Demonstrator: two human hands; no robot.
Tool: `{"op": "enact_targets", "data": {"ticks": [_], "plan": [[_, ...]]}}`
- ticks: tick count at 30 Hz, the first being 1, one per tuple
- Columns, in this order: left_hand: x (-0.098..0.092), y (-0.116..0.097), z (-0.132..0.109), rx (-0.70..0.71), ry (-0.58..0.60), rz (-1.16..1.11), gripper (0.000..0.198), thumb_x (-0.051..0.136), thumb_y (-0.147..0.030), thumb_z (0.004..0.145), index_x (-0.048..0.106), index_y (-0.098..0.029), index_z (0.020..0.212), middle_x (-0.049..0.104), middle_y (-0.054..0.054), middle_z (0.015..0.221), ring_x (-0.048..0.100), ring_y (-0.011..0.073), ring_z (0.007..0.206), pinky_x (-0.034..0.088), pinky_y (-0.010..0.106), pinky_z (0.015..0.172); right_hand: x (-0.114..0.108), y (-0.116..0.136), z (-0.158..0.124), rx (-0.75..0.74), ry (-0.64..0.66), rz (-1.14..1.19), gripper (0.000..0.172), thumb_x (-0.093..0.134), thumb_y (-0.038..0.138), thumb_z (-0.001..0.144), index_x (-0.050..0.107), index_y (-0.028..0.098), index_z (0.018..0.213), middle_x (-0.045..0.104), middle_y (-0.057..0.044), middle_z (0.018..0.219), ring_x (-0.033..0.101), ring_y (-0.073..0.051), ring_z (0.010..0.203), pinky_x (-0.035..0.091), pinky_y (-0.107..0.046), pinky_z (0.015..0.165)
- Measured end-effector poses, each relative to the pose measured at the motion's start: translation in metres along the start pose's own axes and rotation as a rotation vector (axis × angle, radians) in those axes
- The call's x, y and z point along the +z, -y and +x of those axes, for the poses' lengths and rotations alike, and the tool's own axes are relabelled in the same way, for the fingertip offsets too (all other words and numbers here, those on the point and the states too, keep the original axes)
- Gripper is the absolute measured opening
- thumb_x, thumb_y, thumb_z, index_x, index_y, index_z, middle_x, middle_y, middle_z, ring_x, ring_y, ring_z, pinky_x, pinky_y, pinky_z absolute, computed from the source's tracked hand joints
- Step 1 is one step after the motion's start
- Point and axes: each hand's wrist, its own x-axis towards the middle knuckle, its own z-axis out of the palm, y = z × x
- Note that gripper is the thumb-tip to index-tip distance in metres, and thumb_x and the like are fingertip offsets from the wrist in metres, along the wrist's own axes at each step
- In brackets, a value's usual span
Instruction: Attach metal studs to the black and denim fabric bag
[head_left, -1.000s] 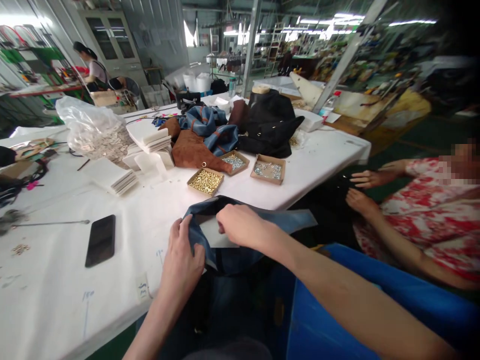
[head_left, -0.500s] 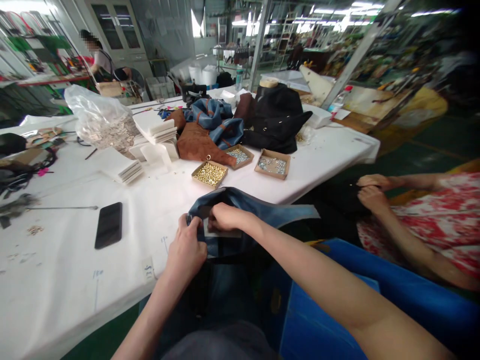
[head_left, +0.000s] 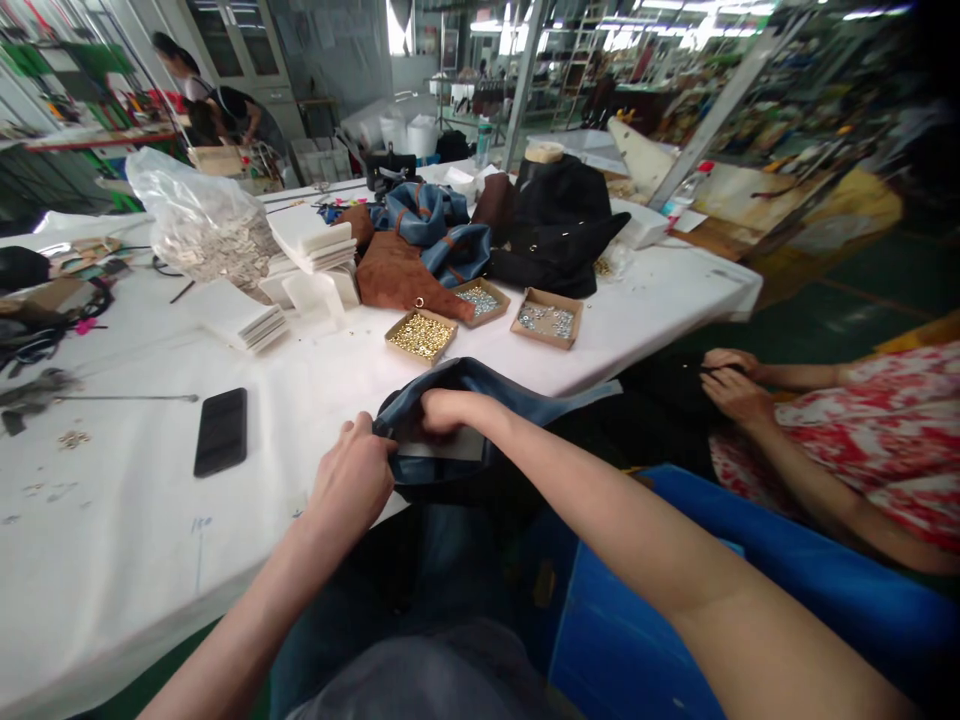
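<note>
A blue leather bag piece (head_left: 517, 395) lies over the near edge of the white table (head_left: 135, 520). My left hand (head_left: 352, 485) is closed on its left edge. My right hand (head_left: 450, 410) is curled with its fingers tucked into the opening, pressing on a grey-white card (head_left: 450, 445) that sticks out of the piece. Just beyond my hands stand three small cardboard trays: gold rivets (head_left: 420, 336), and silver ones (head_left: 480, 300) (head_left: 547, 320).
A black phone (head_left: 221, 430) lies left of my hands, with a thin metal rod (head_left: 127, 398) beyond it. Stacks of white cards (head_left: 247, 320), a clear bag of parts (head_left: 202, 235), and brown, blue and black bags (head_left: 555, 230) fill the far table. Another person's hands (head_left: 731, 385) work at right. A blue bin (head_left: 675, 620) stands below.
Both my hands have drawn closer together on the blue piece. The card has gone deeper into it, and the view has shifted slightly.
</note>
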Motion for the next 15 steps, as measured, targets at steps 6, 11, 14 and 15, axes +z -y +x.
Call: {"op": "enact_targets", "data": {"ticks": [6, 11, 14, 15], "plan": [[0.011, 0.009, 0.006, -0.052, -0.019, -0.028, 0.02, 0.065, -0.035, 0.106, 0.079, -0.023, 0.097, 0.062, 0.015, 0.109, 0.07, 0.0377, 0.103, 0.054, 0.044, 0.085, -0.004, -0.008, -0.006, -0.034, 0.069, 0.209, 0.028, 0.059, 0.027, 0.119, 0.08, 0.01, 0.122, 0.085, -0.011, 0.092, 0.082, -0.02, 0.076, 0.07, -0.03, 0.077], [0.004, 0.009, 0.017, -0.112, -0.092, -0.067, 0.029, 0.082, -0.045, 0.098, 0.064, -0.025, 0.086, 0.067, 0.006, 0.089, 0.068, 0.0292, 0.082, 0.035, 0.038, 0.07, 0.005, -0.012, 0.005, -0.038, -0.027, 0.184, 0.018, 0.078, 0.028, 0.107, 0.083, 0.011, 0.108, 0.085, -0.011, 0.086, 0.084, -0.024, 0.08, 0.07, -0.032, 0.079], [-0.008, 0.013, 0.016, -0.08, -0.111, -0.069, 0.02, 0.07, -0.021, 0.096, 0.06, -0.026, 0.079, 0.064, 0.003, 0.077, 0.066, 0.0279, 0.08, 0.029, 0.039, 0.069, 0.017, -0.003, 0.024, 0.004, -0.148, 0.05, 0.008, 0.093, 0.012, 0.085, 0.085, 0.012, 0.087, 0.081, -0.013, 0.076, 0.086, -0.037, 0.098, 0.071, -0.041, 0.097], [-0.013, 0.014, 0.014, -0.063, -0.117, -0.063, 0.02, 0.067, -0.017, 0.094, 0.059, -0.026, 0.078, 0.063, 0.003, 0.076, 0.065, 0.0278, 0.08, 0.029, 0.039, 0.069, 0.021, 0.0, 0.031, 0.008, -0.206, 0.02, 0.013, 0.094, 0.005, 0.077, 0.086, 0.014, 0.083, 0.081, -0.013, 0.076, 0.086, -0.04, 0.104, 0.07, -0.043, 0.103]]}}
